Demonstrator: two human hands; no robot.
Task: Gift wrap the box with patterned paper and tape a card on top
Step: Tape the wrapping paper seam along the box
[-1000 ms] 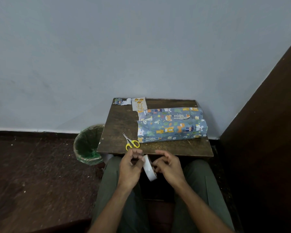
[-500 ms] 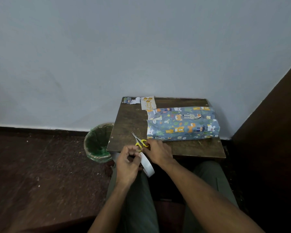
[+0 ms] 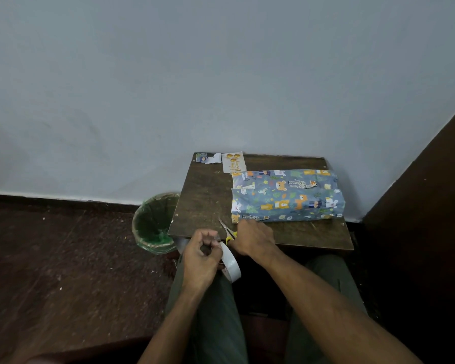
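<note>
Pinching the tape roll [image 3: 231,264] in the left hand [image 3: 200,254], keeping its end ready, while the right hand [image 3: 252,239] closes over the scissors [image 3: 227,230] to cut; the wrapped box [image 3: 286,197] waits on the table [image 3: 202,203], card [image 3: 233,162] behind it.

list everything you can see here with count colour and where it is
wrapped box: 1, blue animal-print paper, right half of table
card: 1, white with gold print, back of table, by the box's far left corner
paper scrap: 1, blue and white, back left corner of table
scissors: 1, yellow handles, front edge of table
tape roll: 1, white, in front of the table edge
table: 1, dark brown, against the wall
bin: 1, green liner, floor left of table
left hand: holds the tape roll
right hand: on the scissors' handles
</note>
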